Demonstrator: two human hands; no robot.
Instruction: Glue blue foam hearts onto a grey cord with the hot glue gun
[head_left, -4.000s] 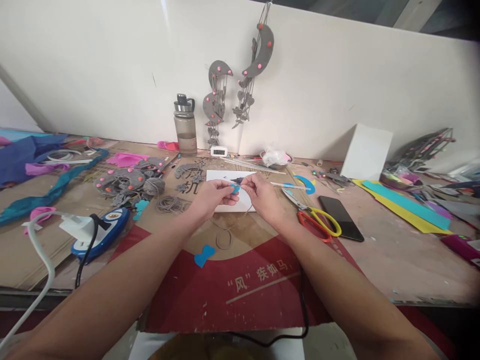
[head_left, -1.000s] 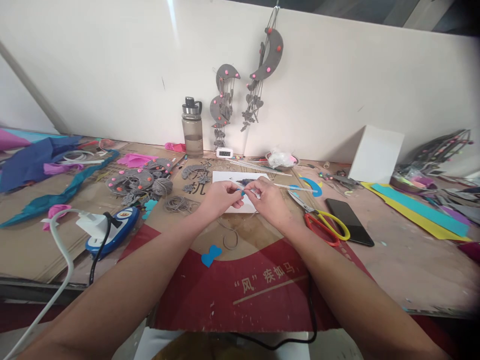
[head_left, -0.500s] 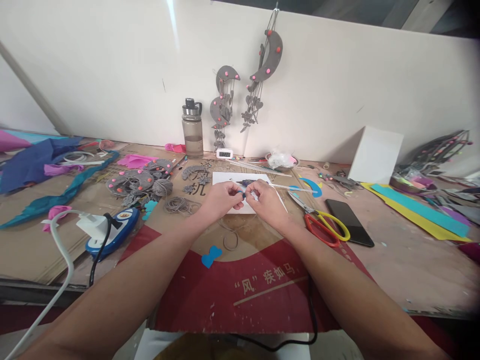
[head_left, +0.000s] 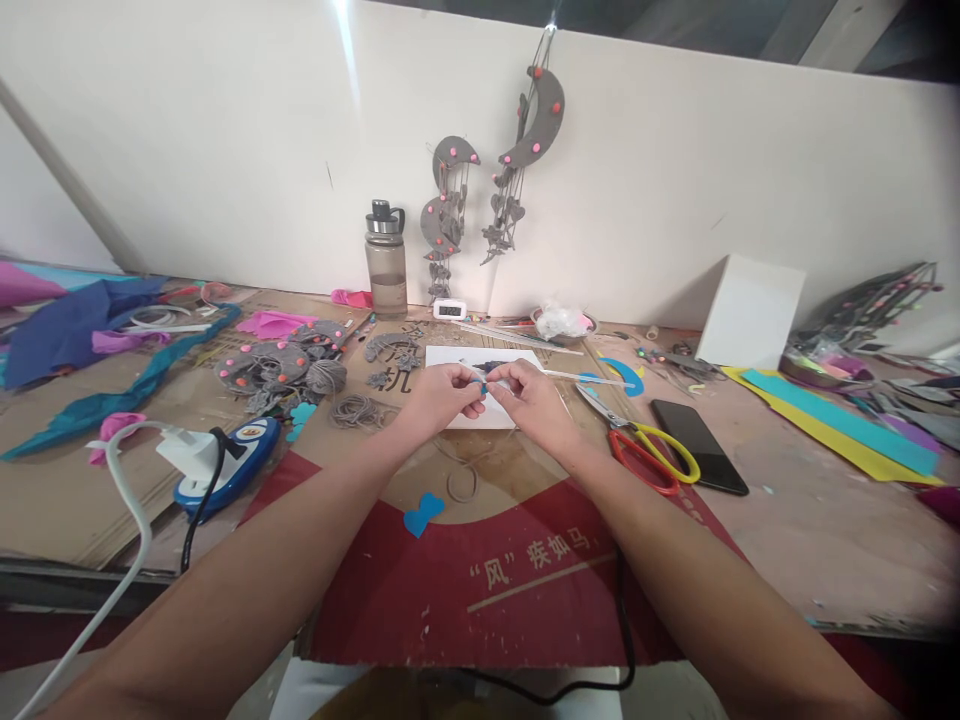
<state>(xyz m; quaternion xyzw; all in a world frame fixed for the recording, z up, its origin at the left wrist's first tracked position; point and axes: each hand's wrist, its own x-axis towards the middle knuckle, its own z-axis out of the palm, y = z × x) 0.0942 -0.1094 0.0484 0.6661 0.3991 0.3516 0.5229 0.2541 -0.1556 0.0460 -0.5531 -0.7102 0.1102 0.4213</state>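
My left hand (head_left: 444, 398) and my right hand (head_left: 529, 400) meet above a sheet of white paper (head_left: 442, 356). Both are closed in a pinch on a small blue piece (head_left: 484, 388), mostly covered by the fingertips. A thin grey cord (head_left: 463, 490) lies curled on the cardboard below the hands; whether it joins the blue piece I cannot tell. Just behind my fingers a dark tool, perhaps a glue gun (head_left: 491, 366), rests on the paper. Blue heart-shaped cutouts (head_left: 424, 514) lie nearer to me.
Scissors (head_left: 651, 455) and a phone (head_left: 697, 445) lie at the right. A coil of grey cord (head_left: 358, 411) and grey felt pieces (head_left: 281, 365) are at the left, near a blue power strip (head_left: 229, 470). A water bottle (head_left: 385, 262) stands by the wall, beside hanging felt moons (head_left: 551, 115).
My fingertips have drawn closer together over the blue piece, and my right hand's fingers have shifted slightly left. The objects on the table stay where they were.
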